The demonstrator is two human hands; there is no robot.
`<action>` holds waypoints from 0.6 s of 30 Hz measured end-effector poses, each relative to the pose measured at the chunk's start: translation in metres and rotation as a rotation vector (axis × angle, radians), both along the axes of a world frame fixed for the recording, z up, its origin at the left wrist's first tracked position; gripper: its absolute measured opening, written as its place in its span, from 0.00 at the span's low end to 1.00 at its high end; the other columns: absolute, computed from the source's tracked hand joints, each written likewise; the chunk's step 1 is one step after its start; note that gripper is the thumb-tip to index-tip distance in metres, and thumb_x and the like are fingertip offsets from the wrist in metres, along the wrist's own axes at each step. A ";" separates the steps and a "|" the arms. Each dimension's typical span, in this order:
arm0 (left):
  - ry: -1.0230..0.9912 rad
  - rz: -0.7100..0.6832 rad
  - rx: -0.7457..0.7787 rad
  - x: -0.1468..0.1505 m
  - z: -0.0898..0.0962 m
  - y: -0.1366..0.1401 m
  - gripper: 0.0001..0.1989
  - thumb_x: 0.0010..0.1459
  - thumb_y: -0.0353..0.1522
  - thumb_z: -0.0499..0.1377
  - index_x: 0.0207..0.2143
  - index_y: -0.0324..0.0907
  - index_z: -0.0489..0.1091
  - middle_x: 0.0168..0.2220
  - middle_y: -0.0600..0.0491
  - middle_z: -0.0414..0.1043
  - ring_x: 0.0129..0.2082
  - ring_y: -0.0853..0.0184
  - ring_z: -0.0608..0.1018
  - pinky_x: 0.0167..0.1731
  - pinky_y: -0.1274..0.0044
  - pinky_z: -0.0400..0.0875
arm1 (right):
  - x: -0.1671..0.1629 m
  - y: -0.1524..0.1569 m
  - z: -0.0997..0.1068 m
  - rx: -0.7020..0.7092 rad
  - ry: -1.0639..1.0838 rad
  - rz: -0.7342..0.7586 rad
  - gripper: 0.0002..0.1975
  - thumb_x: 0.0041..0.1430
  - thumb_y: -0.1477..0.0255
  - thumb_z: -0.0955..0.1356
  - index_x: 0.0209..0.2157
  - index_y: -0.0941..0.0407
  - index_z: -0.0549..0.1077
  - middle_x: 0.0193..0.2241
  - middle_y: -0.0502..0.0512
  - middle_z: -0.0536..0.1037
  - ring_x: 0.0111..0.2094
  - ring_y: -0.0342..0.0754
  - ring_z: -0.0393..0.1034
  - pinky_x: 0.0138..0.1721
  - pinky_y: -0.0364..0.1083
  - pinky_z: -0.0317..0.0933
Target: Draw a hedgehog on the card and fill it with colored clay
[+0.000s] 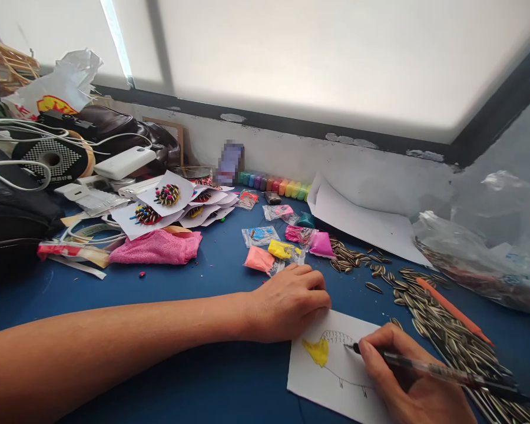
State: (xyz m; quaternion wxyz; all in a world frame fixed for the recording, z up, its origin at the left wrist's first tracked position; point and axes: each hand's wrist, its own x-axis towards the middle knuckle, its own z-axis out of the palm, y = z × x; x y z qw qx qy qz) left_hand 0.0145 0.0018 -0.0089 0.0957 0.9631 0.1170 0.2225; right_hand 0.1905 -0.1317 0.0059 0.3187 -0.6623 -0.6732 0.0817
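A white sheet of paper [307, 377] lies at the front of the blue table. It carries an outlined animal with a yellow head [318, 352], short legs and rows of small curved marks along its back. My right hand [417, 380] grips a black pen [433, 368], its tip on the drawing near those marks. My left hand [287, 303] rests curled at the sheet's upper left edge; its fingertips are hidden beneath it. Just beyond are packets of orange clay [259, 259], yellow clay [283, 249] and magenta clay [321, 244].
Sunflower seeds [450, 330] spread at right beside an orange stick [453, 309] and a plastic bag [481, 259]. Seed-decorated paper pieces [168, 197] and a pink cloth [156, 247] lie at left. Behind stand colourful clay pots [276, 184] and a blurred phone-like object [229, 162].
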 end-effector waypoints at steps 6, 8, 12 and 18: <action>-0.004 -0.005 -0.026 -0.001 -0.001 0.000 0.10 0.62 0.26 0.52 0.37 0.40 0.73 0.40 0.50 0.70 0.37 0.67 0.68 0.38 0.74 0.62 | -0.009 -0.004 0.003 0.035 0.117 -0.199 0.14 0.59 0.62 0.63 0.21 0.51 0.67 0.20 0.45 0.68 0.21 0.42 0.64 0.22 0.38 0.59; -0.003 -0.005 -0.035 -0.001 -0.001 -0.001 0.10 0.62 0.25 0.52 0.38 0.40 0.73 0.40 0.50 0.70 0.37 0.67 0.68 0.38 0.74 0.62 | -0.011 -0.005 0.003 0.031 0.137 -0.223 0.14 0.59 0.62 0.63 0.21 0.51 0.66 0.20 0.45 0.68 0.22 0.42 0.64 0.23 0.39 0.59; -0.004 -0.002 -0.038 0.000 0.000 -0.001 0.10 0.61 0.25 0.52 0.38 0.41 0.73 0.40 0.51 0.70 0.37 0.67 0.68 0.38 0.74 0.62 | -0.013 -0.007 0.003 0.037 0.145 -0.233 0.14 0.59 0.62 0.63 0.21 0.51 0.67 0.21 0.45 0.68 0.21 0.42 0.63 0.24 0.39 0.58; -0.017 -0.001 -0.030 0.000 0.000 -0.001 0.10 0.62 0.25 0.52 0.37 0.40 0.73 0.40 0.50 0.71 0.37 0.67 0.68 0.37 0.74 0.62 | -0.014 -0.007 0.001 -0.005 0.158 -0.212 0.14 0.59 0.62 0.63 0.22 0.51 0.67 0.20 0.45 0.67 0.21 0.42 0.63 0.23 0.39 0.58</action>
